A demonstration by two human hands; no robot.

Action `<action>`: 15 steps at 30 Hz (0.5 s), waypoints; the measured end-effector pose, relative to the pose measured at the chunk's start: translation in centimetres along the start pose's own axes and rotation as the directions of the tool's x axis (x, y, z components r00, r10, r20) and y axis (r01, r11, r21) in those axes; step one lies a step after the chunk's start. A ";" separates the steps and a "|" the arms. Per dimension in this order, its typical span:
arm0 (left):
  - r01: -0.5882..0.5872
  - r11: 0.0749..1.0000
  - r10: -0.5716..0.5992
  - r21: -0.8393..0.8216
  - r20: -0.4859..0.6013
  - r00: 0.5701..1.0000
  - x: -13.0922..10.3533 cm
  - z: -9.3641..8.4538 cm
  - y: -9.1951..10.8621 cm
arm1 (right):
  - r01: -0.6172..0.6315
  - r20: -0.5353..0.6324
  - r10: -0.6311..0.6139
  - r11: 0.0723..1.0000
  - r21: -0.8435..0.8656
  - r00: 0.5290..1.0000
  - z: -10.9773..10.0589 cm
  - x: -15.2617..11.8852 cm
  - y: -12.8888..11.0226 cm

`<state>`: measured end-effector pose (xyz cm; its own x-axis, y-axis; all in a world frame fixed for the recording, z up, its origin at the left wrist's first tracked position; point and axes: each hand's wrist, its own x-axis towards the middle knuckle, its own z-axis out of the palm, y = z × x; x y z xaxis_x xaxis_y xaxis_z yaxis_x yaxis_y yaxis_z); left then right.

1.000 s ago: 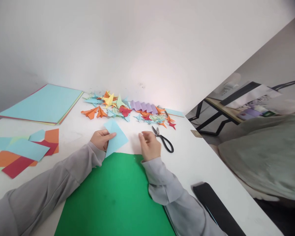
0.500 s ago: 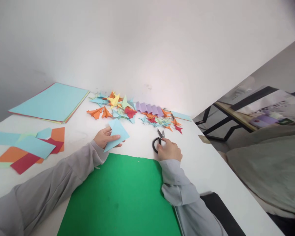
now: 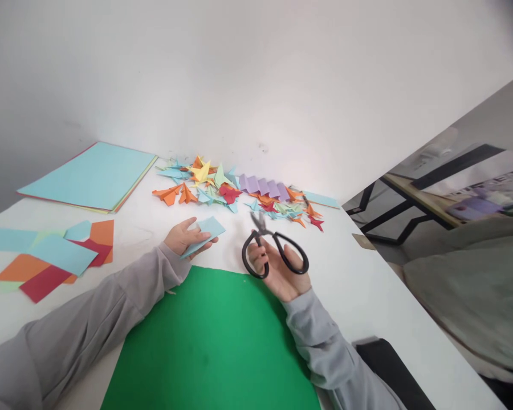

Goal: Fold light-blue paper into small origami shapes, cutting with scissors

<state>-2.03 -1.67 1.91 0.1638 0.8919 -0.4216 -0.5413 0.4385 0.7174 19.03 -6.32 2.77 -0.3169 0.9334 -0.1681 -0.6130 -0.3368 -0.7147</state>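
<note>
Right up front, a large matte-green rectangular sheet (image 3: 200, 336) covers the near part of the white desk (image 3: 337, 296), perhaps serving as a work mat. Beside it, partly hidden by the right forearm, lies a flat black slab (image 3: 387, 370).

Just past the sheet, here's the right hand (image 3: 282, 276), palm turned up, fingers curled around the black-looped metal scissors (image 3: 263, 232). Blades point away, slightly parted; whether the thumb threads its loop, I can't tell. This looks like a loose, settling grip.

Across from it, the left hand (image 3: 179, 236) has its fingers clamped on a light-blue folded paper piece (image 3: 211, 228), thumb on top, others beneath, likely keeping the folds flat and an edge exposed.

Over to the left, overlapping multicoloured paper rectangles (image 3: 64, 253) sit outside the forearm, seemingly within reach but out of the way. Farther back: a stack of large coloured sheets (image 3: 92, 176), a crowd of small pointed folded-paper shapes (image 3: 200, 173) and a purple pleated paper strip (image 3: 263, 188), all near the white wall (image 3: 256, 85), limiting space beyond the blades.
</note>
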 end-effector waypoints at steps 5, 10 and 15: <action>-0.076 0.994 0.079 0.075 -0.045 0.996 0.2 0.0 0.2 | -0.126 0.150 0.122 0.992 0.018 0.981 1.3 -1.0 1.6; -0.157 0.964 0.138 0.213 0.102 0.985 0.4 -0.3 0.1 | -0.135 0.179 0.147 0.988 -0.079 0.973 2.9 -1.1 2.7; -0.173 0.966 0.159 0.192 0.082 0.984 0.4 -0.1 0.0 | -0.110 0.204 0.149 0.976 -0.188 0.968 3.8 -1.5 3.6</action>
<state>-2.06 -1.32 1.64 0.1426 0.9564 -0.2548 -0.3928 0.2910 0.8724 14.53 -9.45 3.06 -0.5453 0.8280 -0.1305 -0.4271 -0.4084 -0.8067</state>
